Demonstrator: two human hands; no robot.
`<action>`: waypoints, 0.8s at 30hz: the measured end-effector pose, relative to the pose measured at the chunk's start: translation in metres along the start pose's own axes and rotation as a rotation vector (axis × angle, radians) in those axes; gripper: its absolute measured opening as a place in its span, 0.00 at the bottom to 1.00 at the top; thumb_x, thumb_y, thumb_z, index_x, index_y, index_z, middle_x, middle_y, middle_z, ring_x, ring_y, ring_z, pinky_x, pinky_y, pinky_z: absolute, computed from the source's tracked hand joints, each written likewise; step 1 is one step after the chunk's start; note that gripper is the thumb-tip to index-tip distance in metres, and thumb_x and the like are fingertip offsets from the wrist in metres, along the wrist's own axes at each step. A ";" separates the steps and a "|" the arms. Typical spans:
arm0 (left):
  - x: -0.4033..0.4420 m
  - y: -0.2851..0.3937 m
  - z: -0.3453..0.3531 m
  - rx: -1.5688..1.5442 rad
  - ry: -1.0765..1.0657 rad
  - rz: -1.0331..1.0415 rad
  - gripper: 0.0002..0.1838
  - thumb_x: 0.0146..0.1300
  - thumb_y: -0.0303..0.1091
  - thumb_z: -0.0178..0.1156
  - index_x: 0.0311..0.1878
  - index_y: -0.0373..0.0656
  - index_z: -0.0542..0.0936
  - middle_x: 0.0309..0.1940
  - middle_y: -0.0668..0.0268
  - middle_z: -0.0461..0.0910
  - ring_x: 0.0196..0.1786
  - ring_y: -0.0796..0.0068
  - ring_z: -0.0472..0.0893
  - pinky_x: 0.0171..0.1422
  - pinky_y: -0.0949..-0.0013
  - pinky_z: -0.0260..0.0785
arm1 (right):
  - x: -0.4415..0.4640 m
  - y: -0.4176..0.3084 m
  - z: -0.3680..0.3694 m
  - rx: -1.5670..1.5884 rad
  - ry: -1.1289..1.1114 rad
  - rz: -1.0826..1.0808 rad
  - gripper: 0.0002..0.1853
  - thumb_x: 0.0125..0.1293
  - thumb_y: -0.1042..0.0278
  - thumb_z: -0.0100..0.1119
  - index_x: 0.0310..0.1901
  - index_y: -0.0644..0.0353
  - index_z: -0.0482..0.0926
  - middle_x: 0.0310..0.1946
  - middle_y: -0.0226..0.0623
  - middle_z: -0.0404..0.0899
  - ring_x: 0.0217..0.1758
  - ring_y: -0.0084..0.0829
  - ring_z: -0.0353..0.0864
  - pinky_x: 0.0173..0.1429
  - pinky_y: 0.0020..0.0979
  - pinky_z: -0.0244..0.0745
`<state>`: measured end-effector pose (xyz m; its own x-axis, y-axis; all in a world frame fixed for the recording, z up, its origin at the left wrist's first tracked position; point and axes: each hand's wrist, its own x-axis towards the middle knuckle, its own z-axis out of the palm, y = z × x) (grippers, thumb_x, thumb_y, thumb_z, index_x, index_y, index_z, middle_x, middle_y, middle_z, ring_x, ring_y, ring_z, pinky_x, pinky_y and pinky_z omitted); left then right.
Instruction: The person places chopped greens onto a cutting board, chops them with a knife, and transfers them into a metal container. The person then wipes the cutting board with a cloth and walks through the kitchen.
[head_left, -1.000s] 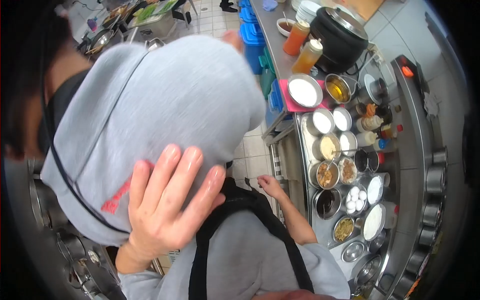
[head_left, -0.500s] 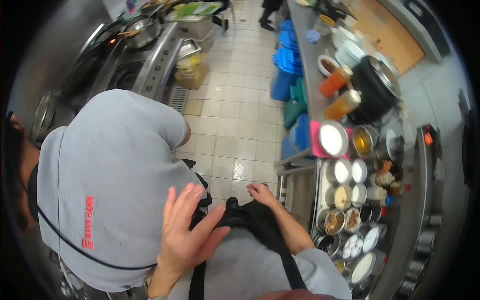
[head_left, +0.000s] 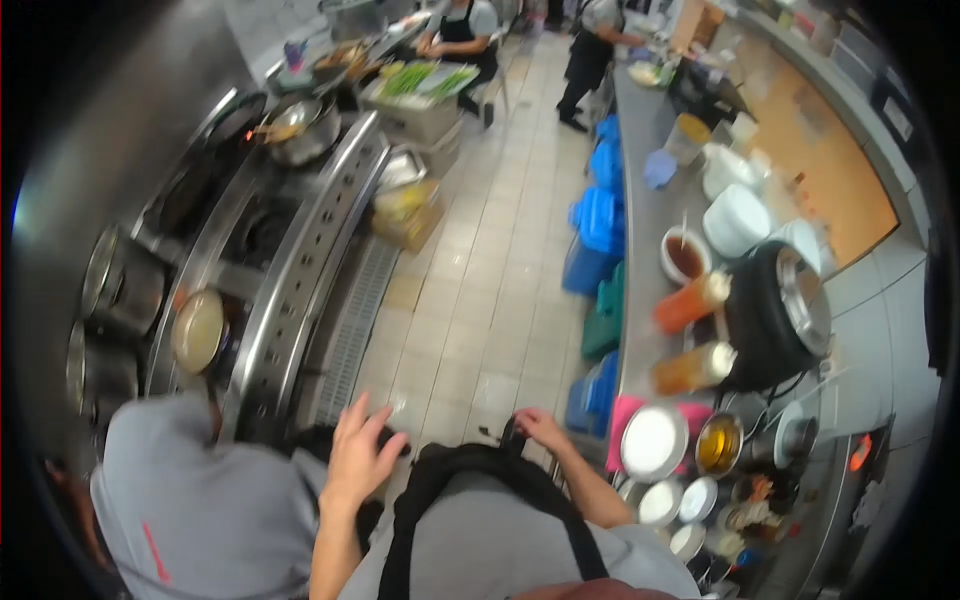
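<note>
My left hand (head_left: 362, 452) is raised in front of me with its fingers spread and nothing in it. It is close to a co-worker (head_left: 205, 500) in a grey shirt, bent over at the lower left. Beyond the front of my black apron (head_left: 465, 462), my right hand (head_left: 542, 430) has its fingers curled together. A dark shape lies against its fingertips, and whether it is held I cannot tell. On the near burner, a pan (head_left: 200, 330) with pale contents sits beside the co-worker.
A stove (head_left: 310, 220) with a pot (head_left: 303, 140) runs along the left. Blue bins (head_left: 592, 240) line the right counter (head_left: 645, 215), which bears sauce bottles (head_left: 695, 368), a black soup kettle (head_left: 765, 320) and ingredient bowls (head_left: 655, 440). Two people (head_left: 465, 40) are farther up the tiled aisle (head_left: 470, 280).
My view has lifted and shifted up the aisle, showing more stove and two people farther off. The co-worker now sits lower left in view. My left hand stays spread, my right hand curled.
</note>
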<state>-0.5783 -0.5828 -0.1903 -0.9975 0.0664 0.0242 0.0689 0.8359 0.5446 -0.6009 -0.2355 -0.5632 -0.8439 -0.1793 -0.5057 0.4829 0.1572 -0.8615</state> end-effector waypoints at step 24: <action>0.465 -0.390 0.204 -0.100 -0.466 -0.463 0.23 0.63 0.50 0.61 0.41 0.35 0.84 0.41 0.44 0.85 0.46 0.41 0.84 0.50 0.48 0.75 | 0.352 -0.288 -0.190 -0.197 0.322 0.004 0.16 0.74 0.64 0.60 0.55 0.65 0.82 0.38 0.31 0.85 0.39 0.23 0.83 0.44 0.28 0.78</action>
<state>-1.0655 -0.7670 -0.5627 -0.8109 -0.0397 -0.5839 -0.3894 0.7814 0.4877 -1.0814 -0.1598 -0.4841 -0.8877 0.1316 -0.4411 0.4581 0.3467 -0.8185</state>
